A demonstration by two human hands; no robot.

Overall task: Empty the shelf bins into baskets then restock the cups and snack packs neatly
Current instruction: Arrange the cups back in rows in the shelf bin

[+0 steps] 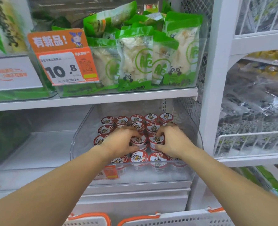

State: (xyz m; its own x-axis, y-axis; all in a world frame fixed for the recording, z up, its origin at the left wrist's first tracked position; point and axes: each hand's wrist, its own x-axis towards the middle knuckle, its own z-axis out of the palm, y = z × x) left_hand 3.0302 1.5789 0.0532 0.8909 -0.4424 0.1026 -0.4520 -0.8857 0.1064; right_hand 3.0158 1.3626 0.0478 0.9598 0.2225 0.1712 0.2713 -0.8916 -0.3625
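A clear plastic bin (198, 141) on the lower shelf holds several small cups with red and white tiger lids (136, 118), standing in rows. Both my hands are inside it. My left hand (118, 141) curls its fingers and thumb round one cup (139, 141) in the middle of the bin. Beside it, my right hand (172, 141) grips the neighbouring cup (157, 140) the same way. On the shelf above, another clear bin (200, 62) is packed with green and white snack packs (135, 59) bearing a panda picture.
An orange price tag reading 10.8 (65, 66) hangs on the upper bin. Two white baskets with orange handles (175, 219) sit at the bottom edge. White wire racks of bagged goods (252, 111) stand to the right. Left of the cup bin is bare shelf (42, 144).
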